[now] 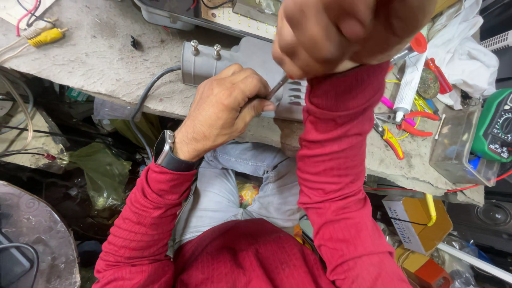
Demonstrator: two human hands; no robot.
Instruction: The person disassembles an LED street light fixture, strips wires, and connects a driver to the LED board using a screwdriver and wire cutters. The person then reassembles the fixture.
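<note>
Rough stone workbench [96, 64] up top, cluttered, with yellow clips [47, 36] at the far left edge. Moving in, a black cable [140, 104] runs into the grey metal housing [234, 58] lying on the bench edge. Left hand [224, 109] is curled tight round a thin metal tool [276, 87], tip at the housing's ribs. Right hand [330, 34] is a closed fist close to the camera, hiding part of the housing. Further right: white tube [409, 85], red pliers [413, 121], green meter [497, 128].
</note>
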